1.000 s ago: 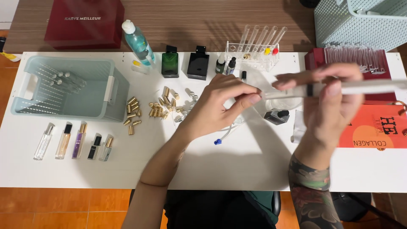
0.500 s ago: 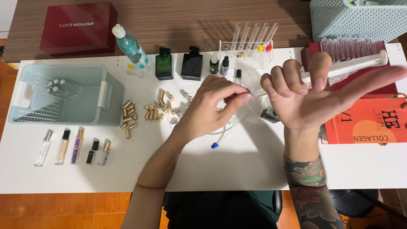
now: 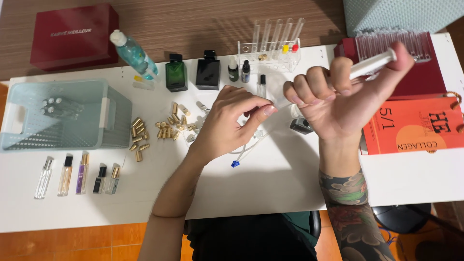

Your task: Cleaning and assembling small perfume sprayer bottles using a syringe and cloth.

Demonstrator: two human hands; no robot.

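left grip [image 3: 232,121] pinched, right grip [image 3: 338,96] raised, fingers curled

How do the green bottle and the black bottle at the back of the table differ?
The green bottle is see-through green glass; the black bottle is opaque and dark. The green bottle looks a little narrower and shorter than the black bottle. The green bottle stands left of the black bottle, nearer the tilted blue-green bottle. Both are squarish, stand upright side by side on the white table, and carry black caps.
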